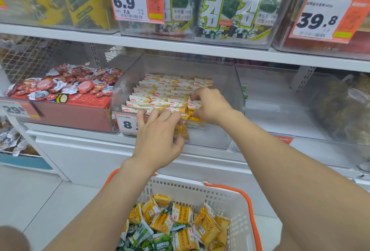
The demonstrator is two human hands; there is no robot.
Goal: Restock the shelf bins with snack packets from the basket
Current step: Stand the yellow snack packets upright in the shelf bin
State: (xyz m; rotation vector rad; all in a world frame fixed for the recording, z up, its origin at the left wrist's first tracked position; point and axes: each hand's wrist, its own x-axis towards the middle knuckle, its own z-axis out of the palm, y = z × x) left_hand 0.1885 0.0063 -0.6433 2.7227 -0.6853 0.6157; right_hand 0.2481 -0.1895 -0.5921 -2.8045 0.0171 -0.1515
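Note:
A clear shelf bin (230,94) at the centre holds several rows of yellow-and-white snack packets (160,94) standing upright. My left hand (158,138) reaches over the bin's front lip, fingers curled onto the front row of packets. My right hand (210,106) is inside the bin at its right front and pinches a yellow packet (193,105) standing there. Below, a white basket (230,200) with orange handles holds several loose yellow packets (182,214) and green packets (140,234).
A bin of red round sweets (64,86) stands left of the centre bin. A clear, mostly bare bin (290,106) sits to the right. Seaweed packs (230,10) and price tags (136,0) fill the shelf above. White floor tiles lie at the lower left.

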